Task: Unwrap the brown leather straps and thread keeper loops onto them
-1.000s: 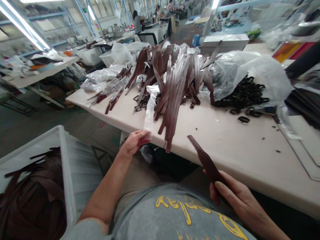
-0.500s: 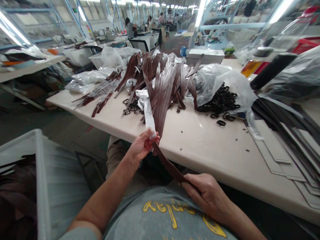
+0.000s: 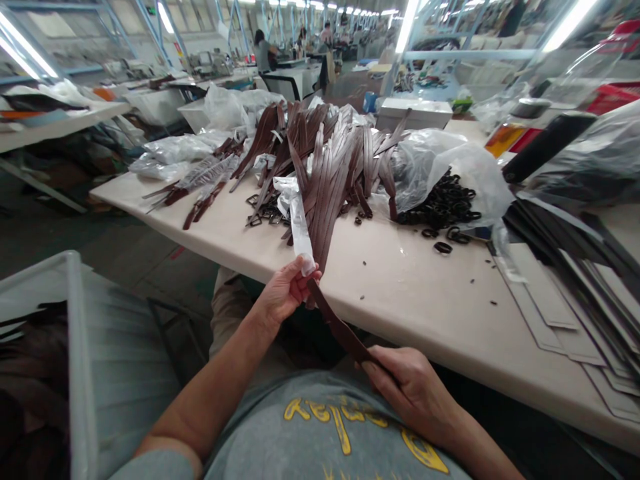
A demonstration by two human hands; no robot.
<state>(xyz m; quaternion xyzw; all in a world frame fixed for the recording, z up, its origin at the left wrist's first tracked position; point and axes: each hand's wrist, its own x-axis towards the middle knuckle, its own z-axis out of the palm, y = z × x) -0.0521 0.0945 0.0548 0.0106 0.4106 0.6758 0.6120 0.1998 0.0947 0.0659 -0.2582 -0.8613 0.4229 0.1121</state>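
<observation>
Head view: by the tabletop's [image 3: 415, 293] edge, the left grip [image 3: 286, 288] is pinching a thin, maybe slippery white wrapper [image 3: 301, 233], and the right grip [image 3: 407, 377] is pinching a light-looking, likely bendy brown strap [image 3: 340, 330] by its wide part, probably the best hold.

left grip [image 3: 286, 288]: white plastic strip [image 3: 301, 230] (far end crumpled) | right grip [image 3: 407, 380]: brown strap [image 3: 340, 329] | table [image 3: 425, 287]: strap heap [image 3: 325, 193]

Yellow lettering [image 3: 344, 437] runs upside down across the grey shirt [image 3: 267, 427], below the left hand [image 3: 289, 288] and the right hand [image 3: 406, 379]; its words cannot be read surely; other print is too small or blurred.
</observation>
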